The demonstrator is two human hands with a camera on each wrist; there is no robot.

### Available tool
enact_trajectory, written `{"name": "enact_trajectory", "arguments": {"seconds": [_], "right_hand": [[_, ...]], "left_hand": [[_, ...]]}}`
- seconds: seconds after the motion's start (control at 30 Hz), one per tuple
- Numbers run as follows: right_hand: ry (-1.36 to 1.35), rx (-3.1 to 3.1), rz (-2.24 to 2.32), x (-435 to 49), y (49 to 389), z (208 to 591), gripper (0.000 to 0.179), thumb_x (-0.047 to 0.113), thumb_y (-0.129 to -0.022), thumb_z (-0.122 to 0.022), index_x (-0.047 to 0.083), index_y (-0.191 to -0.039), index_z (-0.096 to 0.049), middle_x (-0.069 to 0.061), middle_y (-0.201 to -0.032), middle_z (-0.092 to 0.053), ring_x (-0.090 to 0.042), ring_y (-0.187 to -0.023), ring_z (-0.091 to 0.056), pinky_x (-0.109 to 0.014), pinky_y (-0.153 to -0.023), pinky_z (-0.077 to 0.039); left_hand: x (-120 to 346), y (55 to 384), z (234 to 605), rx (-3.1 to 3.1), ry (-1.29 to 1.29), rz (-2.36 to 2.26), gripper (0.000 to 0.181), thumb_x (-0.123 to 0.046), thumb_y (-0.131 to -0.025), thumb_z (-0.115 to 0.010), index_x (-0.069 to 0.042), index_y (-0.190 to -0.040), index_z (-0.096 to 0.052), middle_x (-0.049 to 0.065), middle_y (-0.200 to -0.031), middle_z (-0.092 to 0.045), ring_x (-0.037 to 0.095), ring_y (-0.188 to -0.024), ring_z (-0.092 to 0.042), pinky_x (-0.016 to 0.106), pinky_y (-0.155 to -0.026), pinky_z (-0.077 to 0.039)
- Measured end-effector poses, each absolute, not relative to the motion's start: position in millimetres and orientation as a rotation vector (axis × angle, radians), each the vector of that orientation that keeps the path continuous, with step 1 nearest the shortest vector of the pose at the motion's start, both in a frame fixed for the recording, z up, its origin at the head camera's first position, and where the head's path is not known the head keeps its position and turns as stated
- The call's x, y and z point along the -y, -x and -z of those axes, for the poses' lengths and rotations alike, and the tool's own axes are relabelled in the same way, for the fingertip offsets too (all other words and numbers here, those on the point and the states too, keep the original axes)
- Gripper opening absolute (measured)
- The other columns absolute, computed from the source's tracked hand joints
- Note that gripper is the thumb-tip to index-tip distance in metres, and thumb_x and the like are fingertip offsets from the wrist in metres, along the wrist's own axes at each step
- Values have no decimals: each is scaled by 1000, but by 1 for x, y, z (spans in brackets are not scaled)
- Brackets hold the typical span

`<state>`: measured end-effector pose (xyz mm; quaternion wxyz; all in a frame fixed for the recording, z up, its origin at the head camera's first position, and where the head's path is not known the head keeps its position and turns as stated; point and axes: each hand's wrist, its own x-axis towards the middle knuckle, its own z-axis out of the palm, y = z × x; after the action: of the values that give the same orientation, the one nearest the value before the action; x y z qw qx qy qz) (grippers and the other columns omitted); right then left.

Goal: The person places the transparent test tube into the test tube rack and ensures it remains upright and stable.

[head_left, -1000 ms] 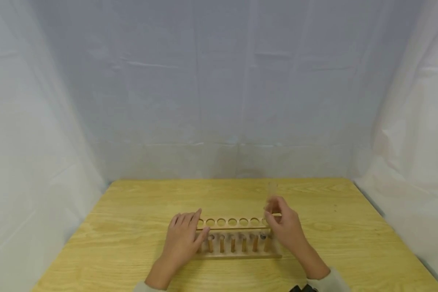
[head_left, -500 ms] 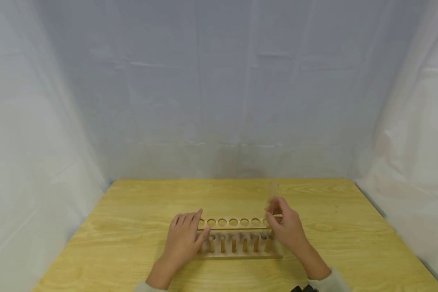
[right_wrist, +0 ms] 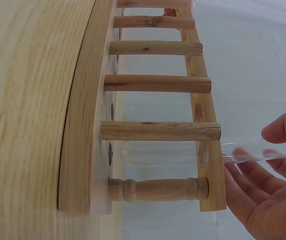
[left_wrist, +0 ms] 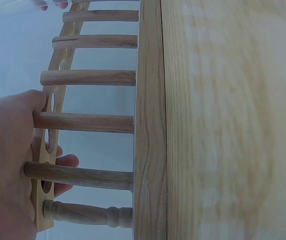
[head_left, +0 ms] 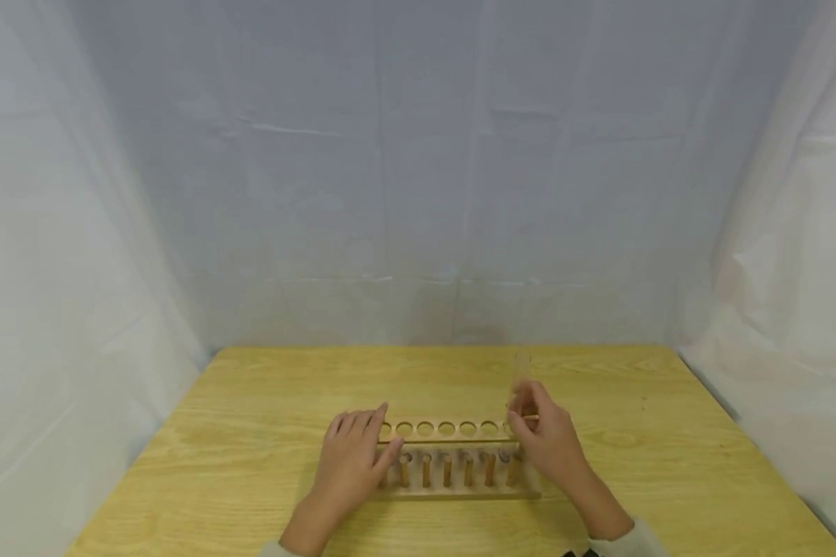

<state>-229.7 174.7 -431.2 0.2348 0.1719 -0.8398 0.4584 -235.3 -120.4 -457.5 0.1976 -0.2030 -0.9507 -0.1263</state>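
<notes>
One end of the top bar of a wooden rack is gripped by the left hand. In the left wrist view, fingertips are shown behind the bar, where they are hidden from the head view. A clear tube is pinched by the thumb and fingers of the right hand. From the head, only its faint top is seen, above the hand. In the right wrist view, its lower part is shown too: it is held through the hole at the right end of the top bar, with its round bottom just above the base. Round pegs are set along the base. The row of holes is seen best from the head. The rack is set on a yellow wooden table, and white sheets are hung behind and at both sides
</notes>
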Motion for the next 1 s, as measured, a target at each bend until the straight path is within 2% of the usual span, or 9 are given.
{"name": "enact_trajectory", "arguments": {"seconds": [0.6, 1.0], "right_hand": [[-476, 2333, -1229, -174, 229, 430, 25, 0, -92, -59, 8, -115, -52, 4, -87, -60, -10, -79, -62, -24, -67, -56], [-460, 2385, -1253, -175, 230, 430, 19, 5, -95, -58, 8, -113, -54, 3, -88, -60, -11, -82, -63, -24, -70, -56]], "left_hand": [[121, 236, 459, 2658, 566, 338, 59, -47, -99, -50, -5, -140, -50, 9, -126, -60, 29, -118, -53, 52, -107, -33], [121, 237, 460, 2668, 562, 343, 60, -47, -100, -48, -4, -141, -49, 10, -127, -60, 29, -118, -53, 51, -107, -33]]}}
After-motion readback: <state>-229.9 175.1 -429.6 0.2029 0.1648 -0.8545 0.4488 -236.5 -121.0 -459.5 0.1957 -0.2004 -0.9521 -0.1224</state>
